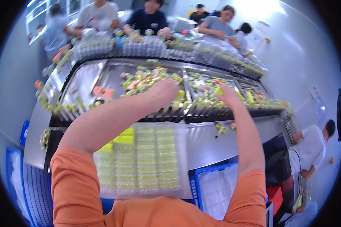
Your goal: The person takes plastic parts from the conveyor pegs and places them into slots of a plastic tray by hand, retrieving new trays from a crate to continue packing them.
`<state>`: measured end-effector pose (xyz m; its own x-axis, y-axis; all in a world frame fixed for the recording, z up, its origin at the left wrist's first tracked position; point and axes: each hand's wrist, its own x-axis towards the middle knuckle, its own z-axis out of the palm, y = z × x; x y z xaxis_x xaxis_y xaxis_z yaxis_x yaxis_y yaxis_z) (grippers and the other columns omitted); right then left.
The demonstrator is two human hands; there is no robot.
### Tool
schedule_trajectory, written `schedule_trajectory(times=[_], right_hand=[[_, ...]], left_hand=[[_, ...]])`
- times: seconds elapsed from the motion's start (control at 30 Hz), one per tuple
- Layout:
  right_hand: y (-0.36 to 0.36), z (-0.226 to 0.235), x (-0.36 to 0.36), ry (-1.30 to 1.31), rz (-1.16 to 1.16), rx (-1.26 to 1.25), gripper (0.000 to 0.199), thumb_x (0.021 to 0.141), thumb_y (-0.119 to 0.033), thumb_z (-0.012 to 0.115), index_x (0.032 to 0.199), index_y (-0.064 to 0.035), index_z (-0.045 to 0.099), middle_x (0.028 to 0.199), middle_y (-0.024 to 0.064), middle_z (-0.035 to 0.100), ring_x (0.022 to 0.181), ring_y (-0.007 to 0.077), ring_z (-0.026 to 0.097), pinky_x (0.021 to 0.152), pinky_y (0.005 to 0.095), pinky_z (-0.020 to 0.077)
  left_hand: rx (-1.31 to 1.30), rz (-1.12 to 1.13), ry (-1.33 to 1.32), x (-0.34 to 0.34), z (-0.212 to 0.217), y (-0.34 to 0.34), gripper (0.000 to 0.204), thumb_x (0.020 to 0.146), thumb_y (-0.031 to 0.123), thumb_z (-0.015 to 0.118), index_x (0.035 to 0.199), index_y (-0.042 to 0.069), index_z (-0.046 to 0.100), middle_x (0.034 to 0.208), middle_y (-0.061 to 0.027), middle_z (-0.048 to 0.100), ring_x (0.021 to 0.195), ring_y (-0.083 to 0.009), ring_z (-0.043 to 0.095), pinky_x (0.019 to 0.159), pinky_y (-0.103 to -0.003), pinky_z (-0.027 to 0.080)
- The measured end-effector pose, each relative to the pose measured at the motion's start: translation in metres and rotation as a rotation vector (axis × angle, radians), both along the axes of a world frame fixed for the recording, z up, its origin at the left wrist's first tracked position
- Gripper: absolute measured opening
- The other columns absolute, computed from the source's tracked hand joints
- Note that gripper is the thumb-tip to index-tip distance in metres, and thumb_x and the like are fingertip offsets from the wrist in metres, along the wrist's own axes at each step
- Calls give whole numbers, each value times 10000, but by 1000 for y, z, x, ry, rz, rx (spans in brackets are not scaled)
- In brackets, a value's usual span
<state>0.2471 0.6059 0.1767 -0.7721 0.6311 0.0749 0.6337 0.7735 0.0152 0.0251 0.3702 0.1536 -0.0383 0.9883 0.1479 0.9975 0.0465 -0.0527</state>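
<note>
My left hand (pixel 166 92) reaches over a heap of small yellow-green, white and pink pieces (pixel 142 77) in a metal tray. It is blurred, and its fingers are hidden behind the back of the hand. To its right, my right hand (pixel 229 96) is over the neighbouring metal tray of similar pieces (pixel 204 81). A small bright yellow-green piece (pixel 218 91) shows between its thumb and fingers. Close to my body lies a clear plastic tray (pixel 182 159), with rows of yellow-green pieces in its compartments.
Racks of upright pieces (pixel 140 48) line the far edge of the trays, and more stand along the near edge. A few loose pieces (pixel 220 128) lie on the steel table (pixel 204 143). Blue crates (pixel 215 185) stand below. Several people work across the table and at right.
</note>
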Motion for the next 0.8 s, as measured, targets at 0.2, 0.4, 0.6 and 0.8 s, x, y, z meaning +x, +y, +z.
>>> schedule_trajectory(times=[0.2,0.4,0.6,0.8], right_hand=[[-28,-15,-25,65,15,50,544,793,-245,694,1241,16,527,1236,250,560,1148,391,538,952,451,439],[-94,-34,-40,242,234,356,450,790,-118,709,1188,-39,513,1047,134,565,1005,338,563,861,427,459],[-244,-52,-57,413,568,80,336,778,-97,694,1093,-32,598,1055,152,627,998,325,594,883,427,472],[-356,-123,-77,305,698,-197,519,805,-193,689,1269,-40,516,1263,149,546,1150,340,540,952,444,454]], left_hand=[[408,-198,95,-7,7,-117,269,723,87,652,975,22,583,934,-88,583,928,-236,581,836,-336,483],[114,-6,-265,-11,-46,-297,422,762,137,701,1138,25,547,960,-101,586,937,-272,594,804,-362,493],[169,52,-287,-16,-91,-345,435,758,118,677,1170,35,561,994,-105,579,980,-273,578,845,-366,484],[296,-35,-250,-21,-102,-342,392,742,128,668,1117,38,594,1049,-113,565,1043,-297,546,902,-395,461]])
